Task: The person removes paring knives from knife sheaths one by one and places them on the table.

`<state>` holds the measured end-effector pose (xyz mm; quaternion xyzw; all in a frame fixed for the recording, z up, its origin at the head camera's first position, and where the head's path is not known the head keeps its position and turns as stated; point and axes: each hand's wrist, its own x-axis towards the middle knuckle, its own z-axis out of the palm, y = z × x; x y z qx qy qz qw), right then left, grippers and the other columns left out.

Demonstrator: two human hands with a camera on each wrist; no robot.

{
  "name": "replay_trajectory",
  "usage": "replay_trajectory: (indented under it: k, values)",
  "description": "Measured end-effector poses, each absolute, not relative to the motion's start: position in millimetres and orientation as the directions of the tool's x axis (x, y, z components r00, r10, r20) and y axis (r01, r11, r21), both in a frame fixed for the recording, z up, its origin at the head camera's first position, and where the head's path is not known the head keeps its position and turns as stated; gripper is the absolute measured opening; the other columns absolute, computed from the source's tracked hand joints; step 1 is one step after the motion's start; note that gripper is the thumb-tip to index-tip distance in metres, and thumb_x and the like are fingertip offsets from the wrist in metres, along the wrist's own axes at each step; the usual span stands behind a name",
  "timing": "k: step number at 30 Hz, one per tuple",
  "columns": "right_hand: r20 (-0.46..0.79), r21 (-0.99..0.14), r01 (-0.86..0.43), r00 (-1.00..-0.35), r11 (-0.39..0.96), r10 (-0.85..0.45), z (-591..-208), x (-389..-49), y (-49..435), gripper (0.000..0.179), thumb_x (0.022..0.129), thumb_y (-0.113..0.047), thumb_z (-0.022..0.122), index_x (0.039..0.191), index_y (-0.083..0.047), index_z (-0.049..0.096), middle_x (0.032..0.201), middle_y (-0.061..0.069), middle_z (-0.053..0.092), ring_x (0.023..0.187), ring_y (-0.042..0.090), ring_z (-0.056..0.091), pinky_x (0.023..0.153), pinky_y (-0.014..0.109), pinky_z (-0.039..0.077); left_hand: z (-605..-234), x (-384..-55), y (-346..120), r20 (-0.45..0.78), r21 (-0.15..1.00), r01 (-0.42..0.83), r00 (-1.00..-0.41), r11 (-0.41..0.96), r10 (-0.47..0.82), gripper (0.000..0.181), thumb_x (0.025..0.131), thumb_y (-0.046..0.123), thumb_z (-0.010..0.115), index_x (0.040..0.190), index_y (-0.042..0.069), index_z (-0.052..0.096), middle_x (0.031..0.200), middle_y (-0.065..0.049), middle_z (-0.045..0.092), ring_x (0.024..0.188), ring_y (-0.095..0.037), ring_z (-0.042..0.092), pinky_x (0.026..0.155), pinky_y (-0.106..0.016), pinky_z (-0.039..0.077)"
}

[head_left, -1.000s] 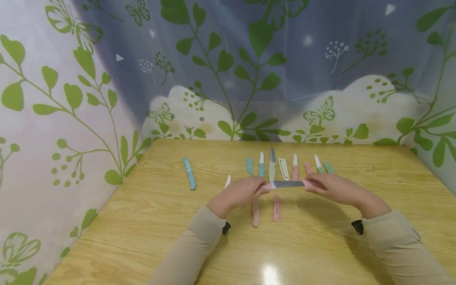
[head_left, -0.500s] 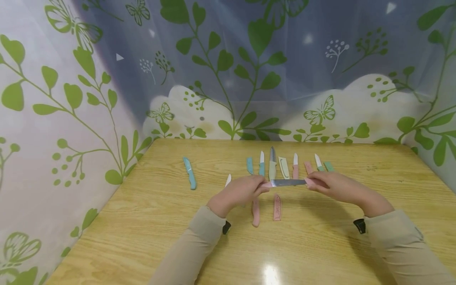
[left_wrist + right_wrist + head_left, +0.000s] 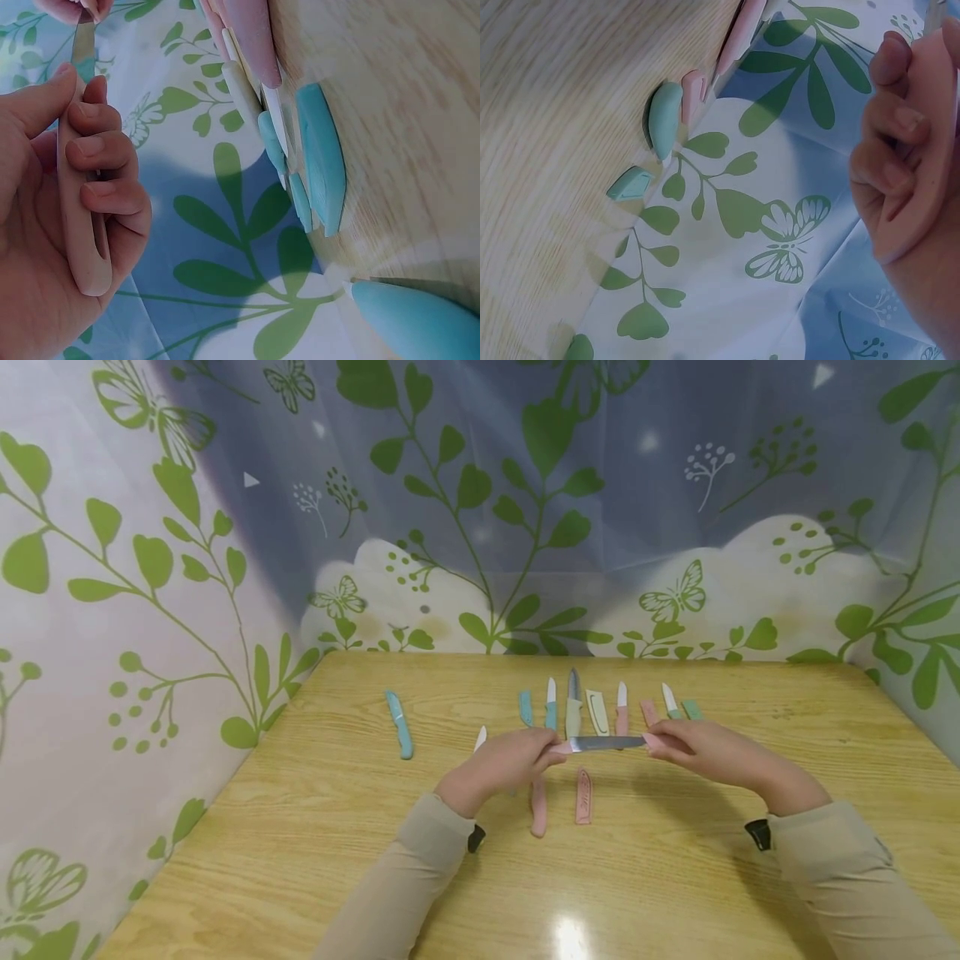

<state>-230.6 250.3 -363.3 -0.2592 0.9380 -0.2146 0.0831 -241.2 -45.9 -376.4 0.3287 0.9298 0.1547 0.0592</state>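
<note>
My left hand [image 3: 510, 760] grips the pink handle of a knife [image 3: 84, 225] with fingers curled round it, above the table. Its bare steel blade points right, towards my right hand [image 3: 712, 760]. That hand holds a pink slotted knife sheath [image 3: 930, 150], fingers wrapped round it. Blade tip and sheath mouth meet in the head view; how far the tip is inside cannot be seen. Below lie a pink handle [image 3: 538, 810], partly hidden by my left hand, and a pink sheath [image 3: 583, 797]. A white blade [image 3: 481, 739] shows behind the left wrist.
Along the back of the wooden table [image 3: 315, 843] lie a teal knife [image 3: 551, 703], a cream knife [image 3: 573, 714], a pink knife [image 3: 622, 714] and a green knife [image 3: 670, 700], sheaths beside them. A teal sheathed knife [image 3: 400, 727] lies left. Printed cloth [image 3: 480, 527] hangs behind.
My right hand has shifted very slightly right with the sheath, and a little more blade shows. Both hands keep their hold, and the things on the table have not moved.
</note>
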Motion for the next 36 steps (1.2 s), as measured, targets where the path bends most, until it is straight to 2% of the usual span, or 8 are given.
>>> replay_trajectory:
  k: [8,18,22,27,29,32,34,36]
  values:
    - [-0.016,-0.422,-0.456,-0.861,0.784,-0.509,-363.9,-231.1,255.0,0.049,0.101,-0.036,0.051,0.129,0.004,0.055,0.121,0.022,0.063,0.114,0.042,0.058,0.091,0.055,0.047,-379.5,-243.7,-49.1,-0.002,0.383,0.563,-0.792,0.732,0.610,0.027,0.102,0.034,0.047,0.112,0.013,0.061,0.093,0.004,0.062,0.077,-0.008,0.053,0.071,-0.024,0.046]
    - [-0.019,-0.406,-0.395,-0.898,0.824,-0.440,-356.8,-232.6,264.7,0.047,0.103,-0.033,0.048,0.130,0.005,0.052,0.116,0.020,0.064,0.105,0.037,0.062,0.084,0.053,0.050,-374.7,-242.5,-50.3,0.021,0.425,0.527,-0.819,0.736,0.574,0.025,0.103,0.033,0.044,0.107,0.012,0.057,0.082,0.003,0.056,0.068,-0.010,0.047,0.063,-0.023,0.041]
    - [-0.031,-0.401,-0.388,-0.899,0.830,-0.436,-356.5,-230.3,264.4,0.048,0.102,-0.029,0.050,0.131,0.008,0.049,0.119,0.026,0.062,0.109,0.042,0.060,0.086,0.054,0.050,-374.1,-237.7,-43.1,0.044,0.337,0.532,-0.833,0.777,0.551,0.026,0.103,0.034,0.044,0.105,0.011,0.058,0.076,0.003,0.053,0.064,-0.010,0.047,0.059,-0.022,0.040]
    - [-0.037,-0.325,-0.410,-0.895,0.852,-0.444,-364.8,-226.8,256.7,0.041,0.100,-0.021,0.054,0.120,0.014,0.053,0.087,0.013,0.068,0.075,0.021,0.065,0.066,0.039,0.052,-371.1,-221.0,-27.5,0.001,0.177,0.477,-0.875,0.861,0.485,0.030,0.103,0.034,0.045,0.108,0.008,0.060,0.074,0.000,0.059,0.059,-0.010,0.051,0.052,-0.021,0.042]
    - [-0.054,-0.295,-0.394,-0.903,0.870,-0.427,-367.2,-224.1,253.1,0.038,0.100,-0.021,0.053,0.113,0.014,0.055,0.076,0.007,0.064,0.063,0.014,0.058,0.059,0.034,0.048,-369.0,-214.2,-19.1,-0.059,0.053,0.483,-0.872,0.874,0.486,0.024,0.095,0.026,0.064,0.113,0.011,0.063,0.083,0.000,0.063,0.064,-0.010,0.056,0.052,-0.021,0.045]
    - [-0.114,-0.275,-0.349,-0.913,0.896,-0.391,-366.2,-218.1,248.3,0.037,0.101,-0.024,0.050,0.108,0.012,0.055,0.071,0.004,0.058,0.056,0.013,0.050,0.056,0.031,0.043,-369.6,-208.3,-4.3,-0.162,-0.060,0.482,-0.869,0.874,0.468,0.033,0.085,0.018,0.076,0.115,0.019,0.066,0.099,0.002,0.065,0.078,-0.011,0.063,0.052,-0.022,0.050]
    - [-0.168,-0.274,-0.319,-0.913,0.907,-0.372,-365.2,-214.3,244.0,0.033,0.102,-0.026,0.049,0.102,0.006,0.056,0.062,0.004,0.056,0.049,0.013,0.048,0.056,0.030,0.044,-370.8,-206.6,5.2,-0.205,-0.127,0.488,-0.865,0.864,0.458,0.033,0.085,0.017,0.076,0.114,0.027,0.068,0.102,0.005,0.065,0.080,-0.009,0.062,0.053,-0.023,0.050]
    - [-0.227,-0.272,-0.300,-0.903,0.914,-0.364,-364.5,-211.4,238.6,0.032,0.102,-0.027,0.048,0.093,0.002,0.058,0.054,0.003,0.054,0.042,0.012,0.048,0.056,0.030,0.046,-371.9,-206.3,13.4,-0.242,-0.118,0.463,-0.871,0.878,0.427,0.012,0.092,0.025,0.067,0.104,0.027,0.070,0.095,0.008,0.064,0.075,-0.007,0.057,0.051,-0.022,0.048]
